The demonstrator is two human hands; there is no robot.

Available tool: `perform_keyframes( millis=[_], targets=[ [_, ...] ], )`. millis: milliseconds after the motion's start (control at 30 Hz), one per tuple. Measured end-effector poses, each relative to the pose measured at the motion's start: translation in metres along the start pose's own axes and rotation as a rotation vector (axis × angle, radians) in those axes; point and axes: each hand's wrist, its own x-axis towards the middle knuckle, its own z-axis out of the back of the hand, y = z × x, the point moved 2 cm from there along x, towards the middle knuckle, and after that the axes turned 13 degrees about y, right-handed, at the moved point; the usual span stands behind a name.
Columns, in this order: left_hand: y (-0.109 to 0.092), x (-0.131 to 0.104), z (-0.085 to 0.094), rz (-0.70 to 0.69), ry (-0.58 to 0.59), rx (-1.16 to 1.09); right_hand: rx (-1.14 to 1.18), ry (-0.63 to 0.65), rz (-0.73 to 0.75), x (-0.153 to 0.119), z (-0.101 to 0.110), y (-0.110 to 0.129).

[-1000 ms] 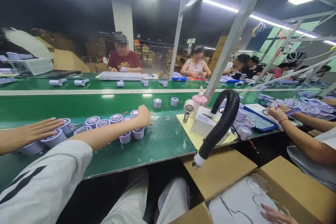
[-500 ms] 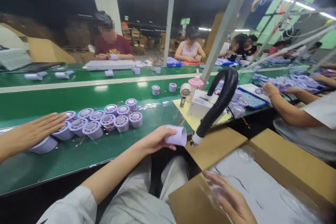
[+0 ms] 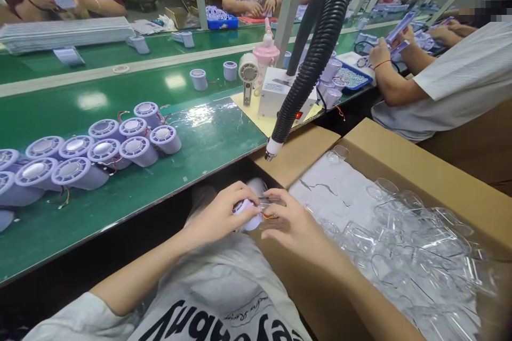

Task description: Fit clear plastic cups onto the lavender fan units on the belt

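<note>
My left hand is closed around a lilac fan housing low over my lap. Facing it, my right hand grips a clear plastic cup between thumb and fingers. The cup's mouth meets the end of the housing, and red and yellow wires show between the hands. How far the two parts overlap is hidden by my fingers. Just above hangs the white-collared metal tip of a black corrugated hose, touching neither hand.
Several lilac housings with wires stand on the green bench at left. A carton at right holds many clear cups. A white box bears the hose. A co-worker's arm is at far right; others sit across.
My left hand has brought the housing down towards my lap. My right hand has come left out of the carton with a clear cup to meet it. A co-worker's hand over the housings has left view.
</note>
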Motion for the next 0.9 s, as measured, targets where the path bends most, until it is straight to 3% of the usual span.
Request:
perform_keyframes(
  millis=[100, 200, 300, 433, 567, 633, 733, 900],
  targets=[
    [0.014, -0.004, -0.003, -0.021, -0.117, -0.058, 0.233, -0.003, -0.027, 0.000, 0.003, 0.004],
    [0.029, -0.007, -0.007, -0.124, -0.142, -0.066, 0.350, -0.081, -0.049, 0.001, 0.004, 0.007],
    [0.033, -0.009, -0.009, -0.194, -0.047, -0.021, 0.469, -0.143, -0.078, 0.004, 0.005, 0.006],
    [0.027, -0.014, -0.009, -0.108, 0.069, -0.200, 0.602, -0.171, -0.043, 0.006, 0.006, -0.001],
    [0.024, -0.021, -0.009, 0.003, 0.037, -0.526, 0.373, -0.039, 0.127, 0.003, 0.002, -0.004],
    [0.025, -0.024, -0.009, 0.048, 0.063, -0.622, 0.224, -0.031, 0.211, -0.001, -0.001, -0.004],
    [0.025, -0.025, -0.008, 0.042, 0.107, -0.575, 0.211, -0.033, 0.252, -0.005, -0.004, -0.004],
    [0.022, -0.026, -0.003, -0.136, 0.114, -0.468, 0.408, 0.034, 0.178, -0.008, -0.004, -0.004]
  ],
)
